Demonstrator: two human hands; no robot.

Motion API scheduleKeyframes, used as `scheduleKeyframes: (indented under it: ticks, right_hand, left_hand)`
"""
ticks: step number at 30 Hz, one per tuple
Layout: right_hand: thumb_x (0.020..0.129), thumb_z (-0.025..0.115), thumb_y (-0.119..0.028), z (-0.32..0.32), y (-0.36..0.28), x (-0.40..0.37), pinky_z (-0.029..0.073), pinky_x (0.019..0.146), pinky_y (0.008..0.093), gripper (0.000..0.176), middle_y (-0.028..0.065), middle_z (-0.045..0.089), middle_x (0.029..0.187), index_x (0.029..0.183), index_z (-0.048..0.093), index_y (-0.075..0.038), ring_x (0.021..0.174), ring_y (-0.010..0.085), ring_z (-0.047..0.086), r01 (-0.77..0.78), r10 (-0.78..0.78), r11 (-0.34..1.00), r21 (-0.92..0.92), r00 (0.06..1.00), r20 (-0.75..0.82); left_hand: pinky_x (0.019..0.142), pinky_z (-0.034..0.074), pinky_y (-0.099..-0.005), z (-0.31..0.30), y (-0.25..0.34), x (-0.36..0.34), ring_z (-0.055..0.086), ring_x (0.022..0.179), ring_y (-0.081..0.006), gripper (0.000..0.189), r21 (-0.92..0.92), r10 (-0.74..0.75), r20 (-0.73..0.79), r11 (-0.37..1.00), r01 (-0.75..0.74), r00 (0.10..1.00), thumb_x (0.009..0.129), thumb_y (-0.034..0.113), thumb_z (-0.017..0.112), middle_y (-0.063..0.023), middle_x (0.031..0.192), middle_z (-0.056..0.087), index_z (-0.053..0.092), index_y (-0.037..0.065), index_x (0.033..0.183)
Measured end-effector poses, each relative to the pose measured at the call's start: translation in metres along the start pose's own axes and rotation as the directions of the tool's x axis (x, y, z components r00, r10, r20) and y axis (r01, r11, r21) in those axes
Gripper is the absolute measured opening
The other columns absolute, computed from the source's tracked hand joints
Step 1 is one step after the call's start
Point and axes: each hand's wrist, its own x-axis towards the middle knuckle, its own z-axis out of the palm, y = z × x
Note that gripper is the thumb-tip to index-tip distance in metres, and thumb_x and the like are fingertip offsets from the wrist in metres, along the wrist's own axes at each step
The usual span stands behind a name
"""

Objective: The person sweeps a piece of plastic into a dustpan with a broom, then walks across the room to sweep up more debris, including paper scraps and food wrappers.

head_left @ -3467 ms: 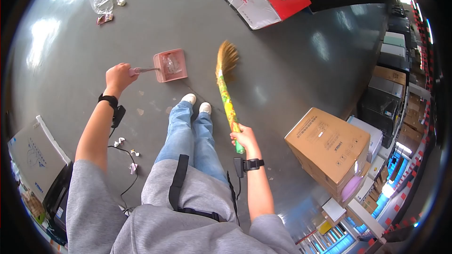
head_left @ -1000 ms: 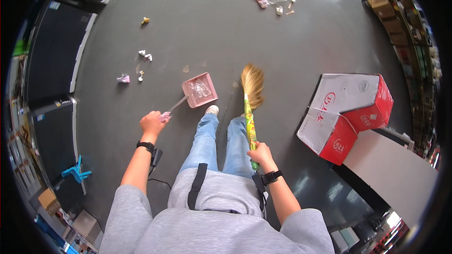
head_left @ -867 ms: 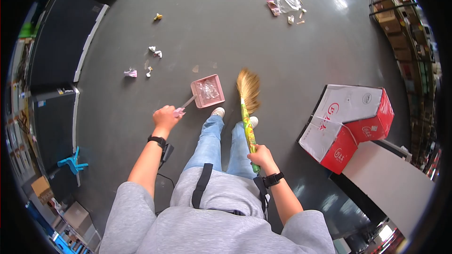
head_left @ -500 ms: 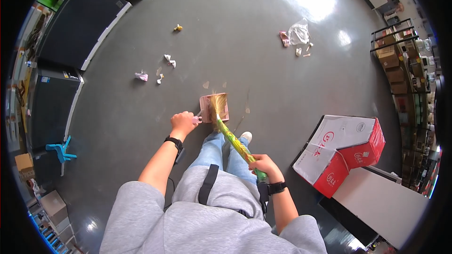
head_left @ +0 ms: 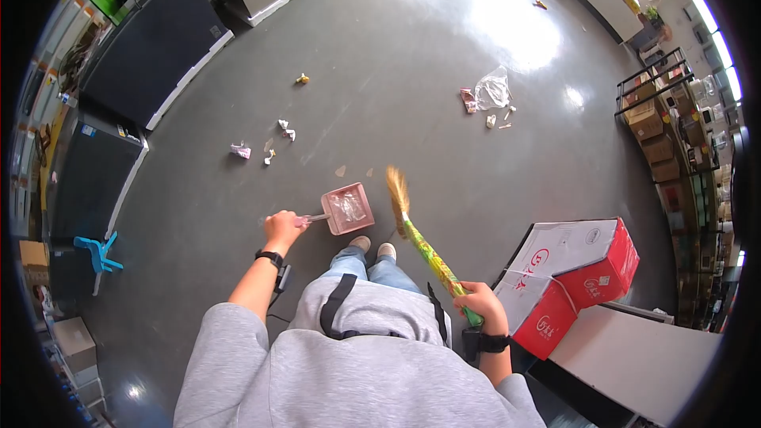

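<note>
- The person's right hand (head_left: 482, 307) is wrapped around the green end of the broom (head_left: 432, 257).
- The left hand (head_left: 284, 230) is closed around the pink handle of the dustpan (head_left: 353, 229).
- The dustpan is in front of the shoes (head_left: 386, 251), with crumpled clear plastic (head_left: 346, 204) inside.
- The broom's bristles are just beside the pan, on its right, not touching it; whether they meet the floor I cannot tell.
- A red and white box (head_left: 541, 285) is near the right hand.
- Beyond the pan, to the left, a pink wrapper (head_left: 240, 150) and white scraps (head_left: 287, 131) lie on the floor (head_left: 396, 119).
- Farther off, to the right, a clear bag (head_left: 493, 89) lies beside a reddish packet (head_left: 468, 101).
</note>
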Motion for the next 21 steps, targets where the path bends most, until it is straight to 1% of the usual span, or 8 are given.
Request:
scheduleKeyframes:
  ticks: [4,8,12,15,16,17,20,21]
  right_hand:
    - [0.069,0.063,-0.003,-0.017,0.013,0.003,0.047,0.052,0.0273,0.035,0.0053,0.06,0.069,0.104,0.064,0.002,0.056,0.0136,0.058,0.009,-0.004,0.997,0.082,0.998,-0.069]
    - [0.07,0.062,-0.003,-0.028,0.014,0.019,0.047,0.05,0.0276,0.034,0.0062,0.061,0.069,0.104,0.064,0.002,0.056,0.0143,0.058,0.013,-0.001,0.994,0.108,0.993,-0.116]
    - [0.067,0.06,0.001,-0.036,0.0,0.041,0.047,0.049,0.0286,0.029,0.0061,0.058,0.066,0.096,0.063,0.003,0.053,0.0148,0.058,0.005,0.012,0.991,0.131,0.992,-0.128]
    - [0.07,0.062,-0.001,-0.036,-0.022,0.064,0.046,0.048,0.0285,0.024,0.0081,0.06,0.068,0.094,0.065,0.003,0.053,0.0157,0.058,-0.001,0.014,0.988,0.152,0.996,-0.084]
    - [0.07,0.062,-0.001,-0.037,-0.032,0.072,0.047,0.047,0.0289,0.026,0.0087,0.06,0.068,0.095,0.065,0.003,0.054,0.0165,0.059,-0.012,0.02,0.994,0.104,0.997,-0.074]
    - [0.07,0.062,-0.001,-0.035,-0.046,0.079,0.047,0.047,0.029,0.027,0.0092,0.061,0.069,0.096,0.065,0.003,0.055,0.0169,0.059,-0.029,0.038,0.992,0.12,0.996,-0.076]
    - [0.071,0.06,0.0,-0.026,-0.087,0.101,0.048,0.047,0.0295,0.031,0.0122,0.062,0.072,0.101,0.065,0.005,0.055,0.0184,0.059,-0.062,0.072,0.985,0.159,0.996,-0.06]
    - [0.07,0.061,0.001,-0.021,-0.102,0.106,0.047,0.047,0.0297,0.028,0.0118,0.061,0.07,0.097,0.065,0.005,0.054,0.0182,0.059,-0.065,0.078,0.982,0.178,0.995,-0.069]
  left_hand:
    - [0.061,0.051,-0.0421,-0.028,-0.01,-0.022,0.064,0.07,-0.0295,0.038,-0.13,-0.241,-0.081,0.965,0.229,0.967,0.064,0.046,0.076,-0.0091,0.075,0.065,0.066,0.01,0.072]
    - [0.059,0.05,-0.0418,-0.056,-0.024,-0.039,0.063,0.069,-0.0302,0.04,-0.13,-0.409,-0.161,0.911,0.391,0.898,0.064,0.046,0.078,-0.0097,0.074,0.065,0.065,0.009,0.071]
    - [0.056,0.048,-0.0418,-0.072,-0.044,-0.043,0.062,0.065,-0.0302,0.04,-0.183,-0.473,-0.266,0.88,0.438,0.84,0.064,0.043,0.079,-0.01,0.071,0.064,0.061,0.007,0.066]
    - [0.055,0.046,-0.0418,-0.087,-0.062,-0.027,0.061,0.063,-0.0307,0.04,-0.241,-0.51,-0.324,0.859,0.452,0.797,0.065,0.04,0.08,-0.0107,0.069,0.063,0.059,0.006,0.063]
    - [0.054,0.046,-0.0418,-0.09,-0.067,-0.021,0.061,0.062,-0.0309,0.04,-0.245,-0.526,-0.343,0.85,0.466,0.779,0.065,0.039,0.08,-0.0111,0.069,0.063,0.059,0.006,0.063]
    - [0.054,0.046,-0.0418,-0.095,-0.074,-0.012,0.06,0.062,-0.0311,0.039,-0.249,-0.542,-0.361,0.84,0.481,0.759,0.065,0.038,0.08,-0.0114,0.068,0.063,0.058,0.005,0.063]
    - [0.054,0.046,-0.0423,-0.113,-0.09,0.02,0.061,0.062,-0.0316,0.041,-0.274,-0.564,-0.361,0.825,0.494,0.743,0.066,0.041,0.079,-0.0126,0.068,0.063,0.059,0.005,0.063]
    - [0.054,0.046,-0.0424,-0.111,-0.096,0.03,0.061,0.063,-0.0318,0.042,-0.294,-0.579,-0.347,0.814,0.501,0.738,0.066,0.041,0.079,-0.0128,0.069,0.063,0.059,0.005,0.063]
